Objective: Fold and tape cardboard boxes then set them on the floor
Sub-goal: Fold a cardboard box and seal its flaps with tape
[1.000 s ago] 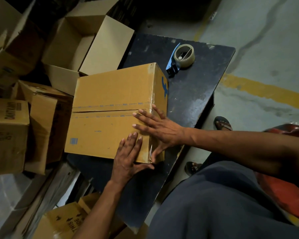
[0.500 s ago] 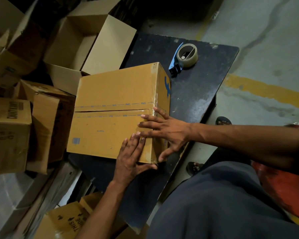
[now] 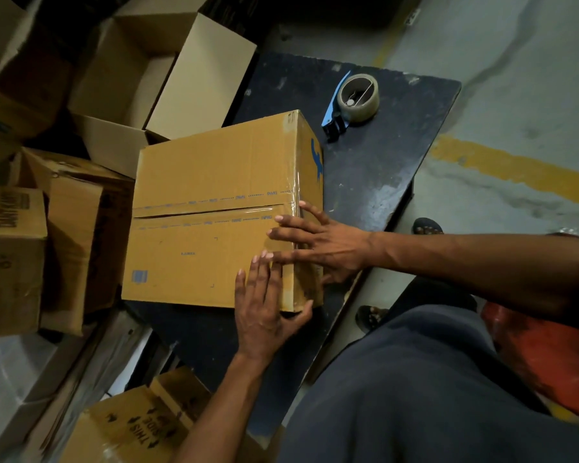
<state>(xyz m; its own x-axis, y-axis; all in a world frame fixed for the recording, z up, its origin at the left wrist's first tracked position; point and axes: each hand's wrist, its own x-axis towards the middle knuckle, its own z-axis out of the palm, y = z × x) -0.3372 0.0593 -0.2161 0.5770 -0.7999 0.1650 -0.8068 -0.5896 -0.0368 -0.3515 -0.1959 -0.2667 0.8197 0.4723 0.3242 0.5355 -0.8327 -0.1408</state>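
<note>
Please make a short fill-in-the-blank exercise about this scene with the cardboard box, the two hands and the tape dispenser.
1. Both hands press flat on the closed box, which stands on a dark ____.
2. The tape dispenser lies beyond the box, held by ____ hand.
3. The right hand lies over the box's top ____.
4. The left hand has its ____ hooked under the near corner.

Answers: table; neither; edge; thumb

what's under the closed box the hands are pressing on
The closed box sits on a dark table, which shows around its right and near sides. Whatever lies directly beneath the box is covered by it.
</note>
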